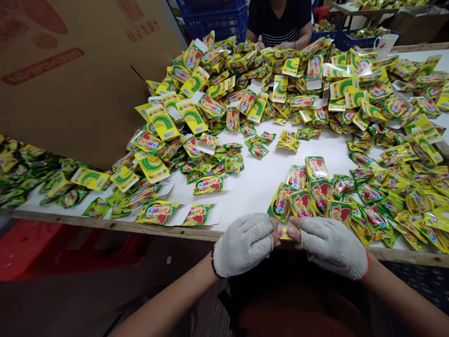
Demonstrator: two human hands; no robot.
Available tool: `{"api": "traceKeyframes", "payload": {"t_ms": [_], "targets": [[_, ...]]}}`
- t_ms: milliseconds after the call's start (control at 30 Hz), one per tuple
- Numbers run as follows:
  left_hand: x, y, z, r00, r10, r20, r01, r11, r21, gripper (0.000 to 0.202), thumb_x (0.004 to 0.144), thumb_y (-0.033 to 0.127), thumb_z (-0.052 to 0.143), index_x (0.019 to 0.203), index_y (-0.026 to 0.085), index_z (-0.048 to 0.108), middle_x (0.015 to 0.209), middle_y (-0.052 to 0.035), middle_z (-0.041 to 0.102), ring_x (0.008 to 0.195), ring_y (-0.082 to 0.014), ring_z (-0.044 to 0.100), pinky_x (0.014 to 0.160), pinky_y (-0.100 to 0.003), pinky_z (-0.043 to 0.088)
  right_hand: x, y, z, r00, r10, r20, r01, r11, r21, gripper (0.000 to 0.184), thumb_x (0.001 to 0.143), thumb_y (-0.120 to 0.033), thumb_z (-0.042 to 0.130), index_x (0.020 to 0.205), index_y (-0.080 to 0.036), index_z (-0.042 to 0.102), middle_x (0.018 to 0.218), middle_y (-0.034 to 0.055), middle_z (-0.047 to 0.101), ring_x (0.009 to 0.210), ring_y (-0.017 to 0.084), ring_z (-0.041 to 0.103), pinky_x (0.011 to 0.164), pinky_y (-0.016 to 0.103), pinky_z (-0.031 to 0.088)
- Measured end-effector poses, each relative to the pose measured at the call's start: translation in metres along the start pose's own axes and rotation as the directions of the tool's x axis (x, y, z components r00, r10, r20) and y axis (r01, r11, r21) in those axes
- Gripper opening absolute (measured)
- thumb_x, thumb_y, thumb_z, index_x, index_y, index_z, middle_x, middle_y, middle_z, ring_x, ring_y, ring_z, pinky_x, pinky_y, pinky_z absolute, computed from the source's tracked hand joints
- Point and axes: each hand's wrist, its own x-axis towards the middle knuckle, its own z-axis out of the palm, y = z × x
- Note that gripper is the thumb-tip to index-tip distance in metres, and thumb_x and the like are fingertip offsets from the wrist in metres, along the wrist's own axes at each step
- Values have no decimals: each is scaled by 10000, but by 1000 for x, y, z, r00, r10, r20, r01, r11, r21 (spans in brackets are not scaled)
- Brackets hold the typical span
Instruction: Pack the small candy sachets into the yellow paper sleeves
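Both my hands wear grey knitted gloves with bare fingertips and meet at the near edge of the white table (256, 187). My left hand (243, 243) and my right hand (331, 245) are closed, and together they pinch a small yellow packet (286, 232) between the fingertips. Most of that packet is hidden by the fingers. Just beyond my hands stands a fanned bunch of yellow-green candy packets (303, 199) with red lettering.
Large heaps of yellow-green packets and flat cartons (245, 89) cover the back and right of the table. A big cardboard box (80, 70) stands at the left. Another person (278, 23) sits across the table. Blue crates (213, 16) are behind.
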Motion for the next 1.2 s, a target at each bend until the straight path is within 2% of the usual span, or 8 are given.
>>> {"api": "traceKeyframes", "payload": {"t_ms": [333, 467, 533, 667, 867, 1000, 1100, 1200], "targets": [[4, 2, -10, 969, 32, 244, -68, 987, 143, 255, 928, 139, 463, 1138, 186, 601, 932, -87, 717, 856, -191, 677, 805, -356, 580, 3, -7, 8, 997, 57, 46, -48, 983, -177, 360, 859, -130, 507, 1193, -145, 641, 908, 119, 711, 743, 223, 656, 616, 332, 545], [12, -14, -14, 933, -104, 344, 73, 992, 101, 287, 942, 256, 459, 1179, 169, 595, 1019, -125, 694, 947, -225, 657, 837, -365, 549, 8, -1, 5, 982, 191, 13, -191, 982, -10, 372, 857, -85, 457, 1144, -174, 677, 786, 62, 659, 671, 174, 623, 563, 265, 518], [15, -35, -24, 852, -361, 380, 279, 926, 254, 292, 928, 252, 471, 1177, 167, 598, 1113, -137, 672, 1038, -244, 633, 901, -372, 512, 9, 8, 0, 937, 339, -90, -325, 936, 136, 354, 886, -104, 445, 1131, -198, 682, 825, 53, 668, 712, 165, 640, 611, 255, 538], [8, -88, -59, 461, -813, 356, 524, 573, 630, 303, 846, 212, 539, 1131, 154, 626, 1111, -161, 676, 1061, -304, 623, 900, -394, 469, 9, 34, -21, 762, 563, -319, -543, 825, 159, 271, 927, -245, 519, 1144, -208, 678, 963, 75, 690, 845, 222, 667, 727, 335, 561], [-2, -120, -78, 345, -861, 373, 548, 508, 665, 360, 766, 350, 614, 1083, 178, 635, 1081, -144, 682, 932, -324, 636, 725, -345, 449, 9, 28, -34, 763, 443, -471, -502, 865, 1, 399, 882, -255, 615, 1280, -230, 591, 1207, 134, 608, 1119, 292, 601, 948, 444, 513], [5, -99, -69, 386, -876, 290, 746, 481, 461, 199, 809, 368, 561, 868, 180, 589, 854, -65, 669, 770, -242, 609, 647, -307, 426, 12, 0, -11, 801, 429, -417, -410, 901, 141, 326, 868, -132, 576, 1176, -224, 634, 1079, 114, 656, 988, 242, 649, 852, 381, 559], [8, -65, -54, 421, -895, 147, 907, 420, -40, 266, 834, 402, 570, 993, 190, 547, 932, -45, 680, 839, -219, 634, 696, -302, 494, 16, -15, 8, 889, 375, -263, -311, 916, 256, 377, 832, -38, 519, 1144, -210, 641, 990, 96, 671, 925, 211, 653, 807, 336, 567], [5, -27, -29, 394, -919, 27, 776, 317, -546, 450, 757, 394, 701, 1085, 202, 461, 1032, -61, 687, 928, -217, 671, 770, -316, 552, 21, -19, 24, 918, 353, -181, -275, 895, 351, 371, 836, -31, 491, 1130, -204, 637, 1024, 100, 676, 975, 206, 653, 841, 324, 562]]}}
